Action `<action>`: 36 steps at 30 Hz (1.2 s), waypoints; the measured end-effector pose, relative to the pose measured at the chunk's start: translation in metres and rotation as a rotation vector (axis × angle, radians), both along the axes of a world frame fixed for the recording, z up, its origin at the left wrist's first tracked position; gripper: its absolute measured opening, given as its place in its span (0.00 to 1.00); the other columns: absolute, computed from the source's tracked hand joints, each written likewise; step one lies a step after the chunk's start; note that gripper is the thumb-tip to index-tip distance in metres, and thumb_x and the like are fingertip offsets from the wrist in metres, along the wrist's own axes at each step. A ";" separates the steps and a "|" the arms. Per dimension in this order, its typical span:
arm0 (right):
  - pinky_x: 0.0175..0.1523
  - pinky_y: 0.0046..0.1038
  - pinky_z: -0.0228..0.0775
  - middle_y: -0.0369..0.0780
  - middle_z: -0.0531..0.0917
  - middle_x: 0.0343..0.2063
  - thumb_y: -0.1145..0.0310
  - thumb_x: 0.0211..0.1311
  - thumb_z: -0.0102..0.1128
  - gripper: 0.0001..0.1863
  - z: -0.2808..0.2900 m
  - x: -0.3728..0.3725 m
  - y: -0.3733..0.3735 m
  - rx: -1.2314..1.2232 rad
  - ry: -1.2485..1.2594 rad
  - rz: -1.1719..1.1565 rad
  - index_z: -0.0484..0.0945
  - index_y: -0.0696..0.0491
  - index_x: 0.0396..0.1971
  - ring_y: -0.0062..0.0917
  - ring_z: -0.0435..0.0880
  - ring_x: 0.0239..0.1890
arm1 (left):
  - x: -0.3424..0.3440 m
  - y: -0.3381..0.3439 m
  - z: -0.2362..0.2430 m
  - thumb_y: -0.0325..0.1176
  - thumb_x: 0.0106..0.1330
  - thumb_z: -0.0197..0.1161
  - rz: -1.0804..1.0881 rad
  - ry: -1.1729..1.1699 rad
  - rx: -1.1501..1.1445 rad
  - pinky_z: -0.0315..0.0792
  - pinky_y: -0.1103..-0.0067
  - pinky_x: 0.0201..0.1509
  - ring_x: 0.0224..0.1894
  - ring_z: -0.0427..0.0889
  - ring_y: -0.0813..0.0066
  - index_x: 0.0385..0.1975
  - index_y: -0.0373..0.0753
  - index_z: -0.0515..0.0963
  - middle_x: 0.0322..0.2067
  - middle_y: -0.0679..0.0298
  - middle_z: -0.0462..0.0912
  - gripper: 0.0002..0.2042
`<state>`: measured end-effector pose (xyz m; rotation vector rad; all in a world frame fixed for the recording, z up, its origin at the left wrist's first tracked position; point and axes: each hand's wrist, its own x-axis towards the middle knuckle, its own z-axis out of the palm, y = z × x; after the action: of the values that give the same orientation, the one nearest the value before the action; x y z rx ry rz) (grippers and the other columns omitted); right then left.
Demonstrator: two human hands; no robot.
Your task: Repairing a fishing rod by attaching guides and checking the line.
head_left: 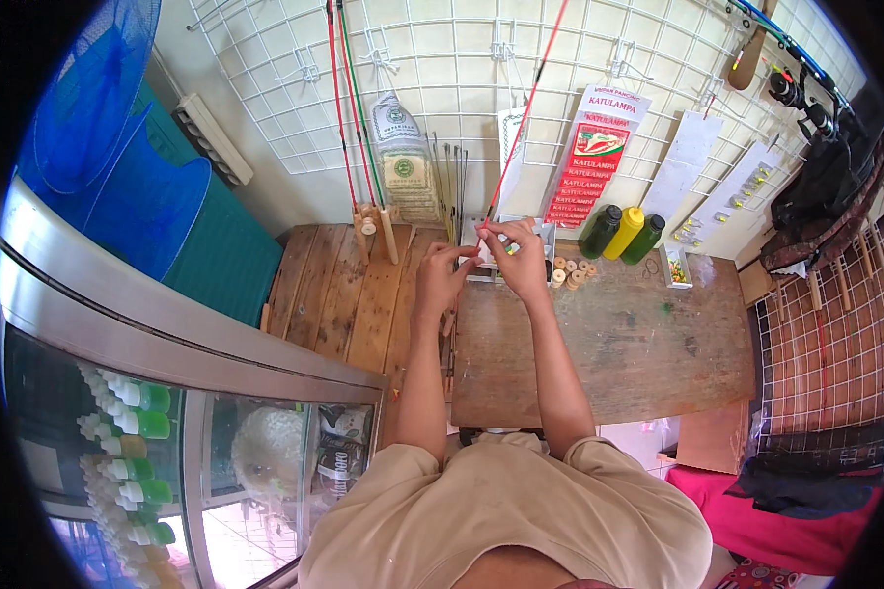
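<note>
A thin red rod (521, 122) with a dark section slants up from my hands over the wall grid. My left hand (439, 276) has its thumb and finger pinched at the rod's lower part. My right hand (519, 262) grips it just above and to the right, near the left hand. Behind the hands, a white tray (546, 227) holds small items that are partly hidden. Small wooden spools (568, 275) stand right of my right hand on the worn tabletop (609, 344).
Red and green rods stand in wooden holders (373, 234) at left, by a glass cabinet (196, 442) and blue nets (88, 128). Green and yellow bottles (624, 231), a small box (676, 267) and hanging cards (683, 162) line the back. A reel (786, 90) hangs upper right.
</note>
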<state>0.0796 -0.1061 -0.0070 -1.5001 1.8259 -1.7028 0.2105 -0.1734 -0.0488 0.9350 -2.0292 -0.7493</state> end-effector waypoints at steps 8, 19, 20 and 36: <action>0.37 0.22 0.67 0.38 0.85 0.32 0.70 0.57 0.63 0.07 0.018 -0.007 0.003 -0.192 0.082 -0.067 0.84 0.53 0.35 0.19 0.76 0.37 | 0.002 0.005 -0.003 0.33 0.53 0.68 -0.018 0.027 0.044 0.71 0.75 0.43 0.38 0.76 0.67 0.33 0.42 0.84 0.29 0.62 0.83 0.08; 0.46 0.26 0.67 0.39 0.83 0.37 0.72 0.56 0.61 0.15 -0.027 -0.017 0.024 -0.169 0.001 -0.022 0.79 0.54 0.45 0.26 0.76 0.35 | -0.026 0.030 0.060 0.28 0.54 0.67 -0.047 0.238 -0.117 0.70 0.73 0.42 0.37 0.75 0.66 0.31 0.39 0.83 0.30 0.63 0.83 0.06; 0.47 0.27 0.67 0.40 0.83 0.37 0.72 0.55 0.61 0.14 -0.034 -0.018 0.028 -0.095 -0.029 0.045 0.80 0.54 0.43 0.27 0.77 0.36 | -0.029 0.032 0.064 0.28 0.53 0.67 -0.064 0.259 -0.126 0.70 0.73 0.42 0.37 0.75 0.66 0.31 0.39 0.83 0.30 0.63 0.83 0.06; 0.41 0.23 0.69 0.39 0.79 0.29 0.75 0.61 0.57 0.08 -0.034 -0.042 0.069 -0.013 -0.279 0.149 0.80 0.59 0.38 0.22 0.78 0.33 | -0.068 0.055 0.097 0.30 0.54 0.67 -0.053 0.421 -0.117 0.68 0.78 0.36 0.33 0.74 0.73 0.30 0.38 0.81 0.27 0.66 0.82 0.06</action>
<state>0.0377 -0.0375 -0.0407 -1.2917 1.5259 -1.7529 0.1427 -0.1185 0.0478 0.5989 -1.7101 -0.7728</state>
